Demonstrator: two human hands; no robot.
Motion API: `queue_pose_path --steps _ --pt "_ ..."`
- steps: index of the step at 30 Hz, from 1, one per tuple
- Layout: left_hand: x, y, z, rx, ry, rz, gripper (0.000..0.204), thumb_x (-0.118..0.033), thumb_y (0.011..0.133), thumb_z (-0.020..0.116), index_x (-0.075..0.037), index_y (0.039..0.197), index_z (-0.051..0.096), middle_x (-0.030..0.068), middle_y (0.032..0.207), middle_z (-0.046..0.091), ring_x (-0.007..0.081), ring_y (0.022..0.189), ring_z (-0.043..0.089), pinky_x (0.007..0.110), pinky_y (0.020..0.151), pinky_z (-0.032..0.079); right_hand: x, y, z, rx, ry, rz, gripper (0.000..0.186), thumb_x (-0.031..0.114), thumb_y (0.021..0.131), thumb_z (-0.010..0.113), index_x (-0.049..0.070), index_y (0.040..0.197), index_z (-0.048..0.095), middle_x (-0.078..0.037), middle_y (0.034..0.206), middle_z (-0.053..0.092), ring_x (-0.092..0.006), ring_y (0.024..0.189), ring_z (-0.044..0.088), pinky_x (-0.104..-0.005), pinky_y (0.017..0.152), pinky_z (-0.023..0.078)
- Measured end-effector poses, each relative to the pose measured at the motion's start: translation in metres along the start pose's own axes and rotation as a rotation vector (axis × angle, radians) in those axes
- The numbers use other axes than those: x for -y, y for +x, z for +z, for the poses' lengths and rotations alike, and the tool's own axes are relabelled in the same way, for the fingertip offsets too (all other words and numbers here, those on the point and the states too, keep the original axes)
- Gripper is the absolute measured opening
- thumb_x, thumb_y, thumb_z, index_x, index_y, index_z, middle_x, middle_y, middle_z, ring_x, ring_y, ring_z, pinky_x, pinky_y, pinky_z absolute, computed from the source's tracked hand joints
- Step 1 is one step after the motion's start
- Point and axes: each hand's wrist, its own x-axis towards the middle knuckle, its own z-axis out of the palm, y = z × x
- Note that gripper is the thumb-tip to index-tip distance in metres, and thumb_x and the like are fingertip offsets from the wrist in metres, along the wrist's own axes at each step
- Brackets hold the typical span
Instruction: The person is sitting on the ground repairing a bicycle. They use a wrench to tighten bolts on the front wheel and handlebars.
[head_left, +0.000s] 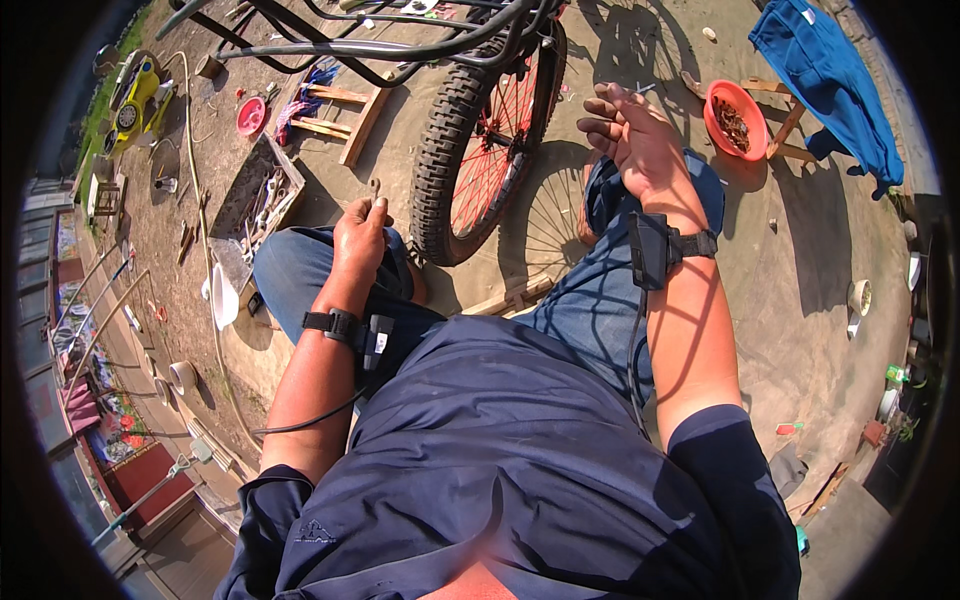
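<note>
My left hand (360,240) is closed, thumb up, around a small wrench (376,186); only its brownish open end sticks out above the thumb. It is left of the bicycle wheel (440,165), apart from the knobby tyre. My right hand (640,140) is raised right of the wheel, palm turned up and fingers part bent. A thin white cigarette (645,89) shows at its fingertips. The wheel has red spokes and hangs from a black frame (390,48) with bent tubes. Neither hand touches it.
A tool box (290,185) with loose tools lies left, below a small wooden stool (365,125). At right stand a red basin (712,95) with brown bits in it and a wooden seat with blue cloth (825,85). A white helmet-like shell (224,298) lies near my left knee.
</note>
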Motion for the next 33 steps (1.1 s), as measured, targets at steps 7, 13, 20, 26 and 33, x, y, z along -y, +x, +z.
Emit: queue_pose_path --steps 7,13,20,26,33 --pt "-0.001 -0.002 0.001 -0.002 -0.042 0.014 0.033 -0.03 0.099 0.055 0.001 0.102 0.063 0.0045 0.077 0.061 0.0092 0.056 0.05 0.025 0.051 0.042 0.0 0.002 0.0 -0.016 -0.02 0.005 0.036 0.032 0.094 0.065 0.004 0.115 0.057 -0.009 0.099 0.064 -0.018 0.082 0.067 -0.028 0.074 0.052" --pt "0.002 0.0 0.001 0.006 -0.062 0.031 0.033 -0.029 0.101 0.051 0.001 0.105 0.063 0.004 0.075 0.059 0.0084 0.054 0.048 0.024 0.049 0.039 0.0 0.004 -0.001 0.006 -0.028 0.008 0.034 0.031 0.096 0.061 0.003 0.115 0.057 -0.009 0.099 0.065 -0.019 0.084 0.067 -0.0286 0.074 0.054" --pt "0.011 0.007 0.001 -0.006 -0.032 0.046 0.035 -0.031 0.1 0.052 0.001 0.106 0.064 0.0038 0.077 0.061 0.0078 0.054 0.048 0.024 0.05 0.04 -0.002 0.006 -0.004 0.025 -0.018 -0.002 0.033 0.03 0.096 0.061 0.003 0.115 0.058 -0.009 0.101 0.064 -0.0188 0.085 0.067 -0.0282 0.075 0.054" --pt "0.011 0.007 0.001 -0.002 -0.023 0.036 0.035 -0.031 0.1 0.053 0.001 0.106 0.066 0.0043 0.079 0.064 0.0078 0.055 0.05 0.024 0.052 0.042 -0.002 0.005 -0.002 -0.004 -0.032 -0.006 0.033 0.03 0.097 0.06 0.003 0.116 0.058 -0.009 0.101 0.064 -0.0185 0.085 0.068 -0.027 0.074 0.054" --pt "0.009 0.006 0.002 -0.006 -0.035 0.039 0.035 -0.03 0.1 0.052 0.001 0.107 0.065 0.0046 0.078 0.064 0.0078 0.055 0.05 0.024 0.051 0.042 -0.002 0.006 -0.002 0.018 -0.025 -0.008 0.033 0.03 0.098 0.058 0.003 0.116 0.058 -0.009 0.1 0.065 -0.0182 0.084 0.068 -0.0266 0.073 0.054"
